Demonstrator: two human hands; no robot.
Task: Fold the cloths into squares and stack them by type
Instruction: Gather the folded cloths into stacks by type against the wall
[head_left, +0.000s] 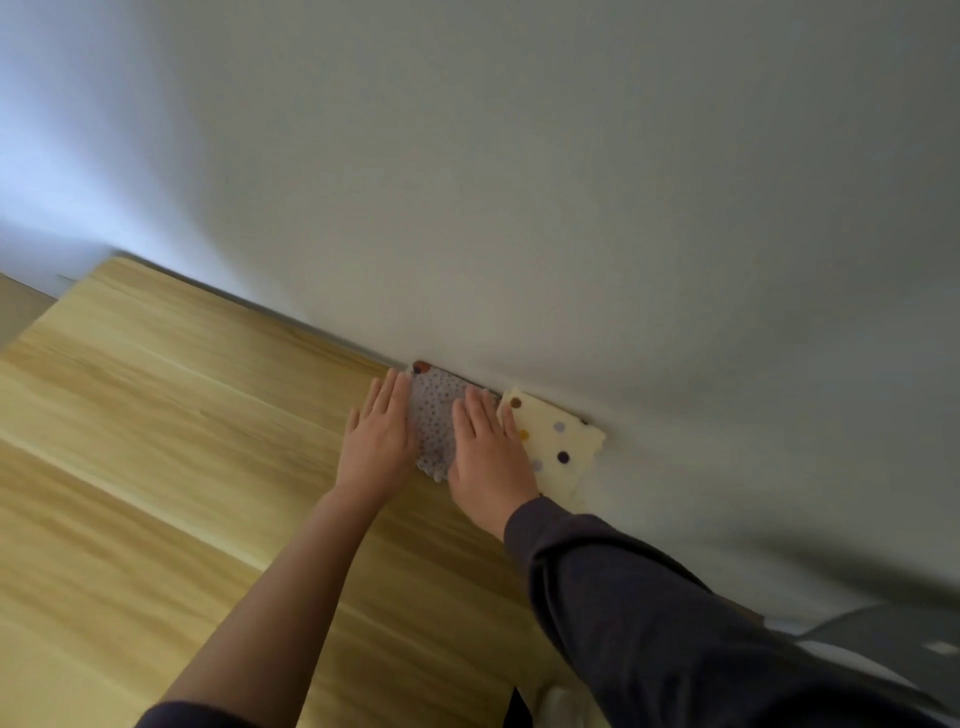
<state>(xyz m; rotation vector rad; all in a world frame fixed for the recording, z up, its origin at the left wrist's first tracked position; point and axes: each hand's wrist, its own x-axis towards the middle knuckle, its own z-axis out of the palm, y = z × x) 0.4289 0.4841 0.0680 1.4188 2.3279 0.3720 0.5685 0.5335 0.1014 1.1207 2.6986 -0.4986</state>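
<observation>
Head view: folded grey dotted cloth (435, 422) lies at far edge of table (156, 415), vs. wall (519, 156). Left hand (376, 436) & right hand (488, 447) press flat on it, fingers straight, hands apart, cloth showing betw. them. Cream spotted cloth (563, 441) sits just right, nearer right hand.

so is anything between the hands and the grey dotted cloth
Nothing visible. The left hand and right hand both lie flat on the grey dotted cloth, which sits on the table against the wall, beside the cream spotted cloth.
</observation>
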